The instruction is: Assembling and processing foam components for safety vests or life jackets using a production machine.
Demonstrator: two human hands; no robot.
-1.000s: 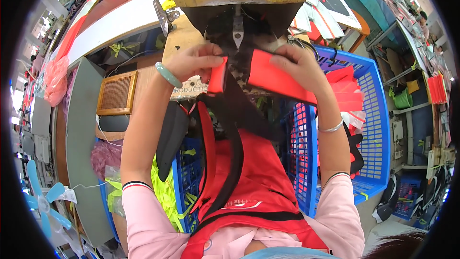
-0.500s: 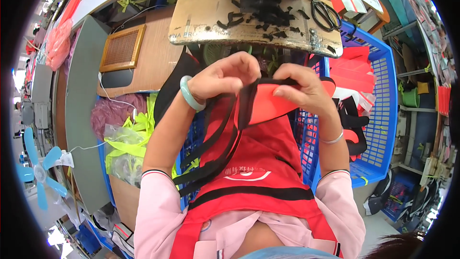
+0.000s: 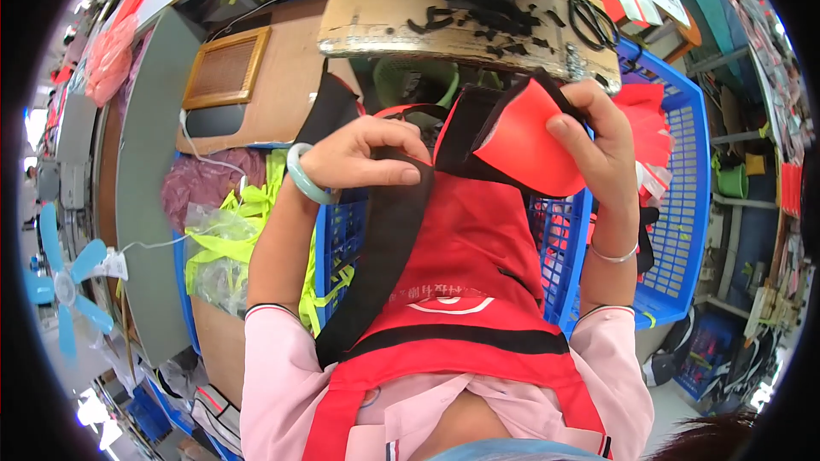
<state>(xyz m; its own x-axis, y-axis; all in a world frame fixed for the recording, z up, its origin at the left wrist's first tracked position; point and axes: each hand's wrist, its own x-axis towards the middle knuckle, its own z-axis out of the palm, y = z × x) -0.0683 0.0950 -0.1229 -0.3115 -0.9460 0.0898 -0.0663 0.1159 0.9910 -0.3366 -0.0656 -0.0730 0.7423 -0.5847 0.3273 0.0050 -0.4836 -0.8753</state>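
Observation:
My left hand [image 3: 367, 154], with a pale green bangle at its wrist, pinches a wide black strap [image 3: 389, 243] between thumb and fingers. The strap hangs down over my red apron [image 3: 474, 248]. My right hand [image 3: 602, 141] grips the right end of an orange-red fabric piece [image 3: 534, 141] with black edging. That piece is held up over my lap, its left side joined to a folded black band [image 3: 457, 132]. Behind my left hand, more black fabric [image 3: 329, 102] extends toward the worktable; how it connects is hidden.
A worn worktable [image 3: 376, 8] ahead carries black scraps [image 3: 491, 8] and black-handled scissors [image 3: 594, 21]. To the right stands a blue basket [image 3: 683, 205] with orange-red pieces. Neon yellow strips [image 3: 231, 252], a wooden frame [image 3: 226, 67] and a fan [image 3: 67, 288] are on the left.
My hands have moved apart, the left to the left and the right to the right. The orange-red piece has moved right and up, and the black strap now hangs spread flat.

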